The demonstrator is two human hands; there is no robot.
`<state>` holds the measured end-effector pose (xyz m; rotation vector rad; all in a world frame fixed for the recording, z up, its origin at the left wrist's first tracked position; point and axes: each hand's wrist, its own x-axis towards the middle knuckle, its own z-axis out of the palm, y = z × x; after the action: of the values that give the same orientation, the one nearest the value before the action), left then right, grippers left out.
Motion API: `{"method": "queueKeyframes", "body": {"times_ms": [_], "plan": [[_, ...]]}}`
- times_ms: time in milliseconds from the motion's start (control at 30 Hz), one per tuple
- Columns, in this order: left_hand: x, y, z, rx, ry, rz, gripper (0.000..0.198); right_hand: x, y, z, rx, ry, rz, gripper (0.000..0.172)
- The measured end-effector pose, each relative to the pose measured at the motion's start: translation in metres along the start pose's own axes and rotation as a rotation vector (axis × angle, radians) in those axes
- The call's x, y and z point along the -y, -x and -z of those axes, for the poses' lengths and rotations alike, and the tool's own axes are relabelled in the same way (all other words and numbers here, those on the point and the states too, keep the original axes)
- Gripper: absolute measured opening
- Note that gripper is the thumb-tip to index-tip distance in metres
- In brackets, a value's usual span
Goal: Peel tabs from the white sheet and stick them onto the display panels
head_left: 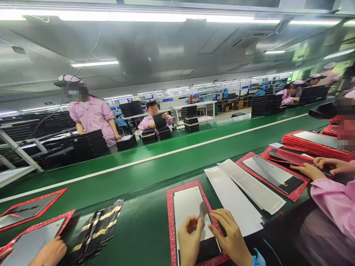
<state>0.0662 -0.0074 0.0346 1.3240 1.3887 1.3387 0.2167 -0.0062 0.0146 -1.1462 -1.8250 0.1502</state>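
- A green belt (155, 159) with a white line crosses the room; co-workers in pink sit or stand along it among black stacks (263, 104).
- On the near bench (144, 225), the panel (181, 199) lies on a red pad (170, 221), directly before the person.
- White sheets (230, 201) lie just right of the pad; dark strips (97, 229) lie to its left.
- Good practice, in my judgement: keep the panel flat on the pad, work with fingertips only, and avoid pressing or smearing the glossy face.
- Left hand (190, 240): curled over the panel, thumb and forefinger nearly meeting; whether they pinch the grey shape (204, 212) there, film or reflection, cannot be told.
- Right hand (231, 232): half open at the panel's right edge, thumb apart from forefinger; no grip evident.
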Motion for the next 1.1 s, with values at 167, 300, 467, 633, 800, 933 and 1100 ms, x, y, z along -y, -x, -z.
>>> {"method": "queueKeyframes", "body": {"times_ms": [167,300,467,633,800,933,1100], "plan": [[0.011,0.014,0.016,0.061,-0.119,-0.056,0.028,0.004,0.007,-0.012,-0.055,-0.067,-0.304,0.025],[0.014,0.017,0.031,0.104,-0.134,-0.060,0.028,0.009,0.006,-0.003,0.092,-0.153,-0.395,0.016],[0.025,0.014,0.049,0.300,-0.039,0.066,0.020,0.008,0.015,0.017,0.238,-0.256,-0.488,0.017],[0.032,0.015,0.053,0.300,-0.124,0.087,0.018,-0.001,0.027,0.015,0.310,-0.266,-0.544,0.013],[0.026,0.018,0.052,0.271,-0.321,-0.014,0.014,-0.002,0.029,0.006,0.324,-0.313,-0.542,0.011],[0.025,0.018,0.054,0.291,-0.350,-0.015,0.013,-0.003,0.027,0.007,0.381,-0.441,-0.547,0.042],[0.026,0.018,0.055,0.315,-0.359,0.007,0.012,-0.004,0.026,0.011,0.426,-0.467,-0.508,0.045]]}}
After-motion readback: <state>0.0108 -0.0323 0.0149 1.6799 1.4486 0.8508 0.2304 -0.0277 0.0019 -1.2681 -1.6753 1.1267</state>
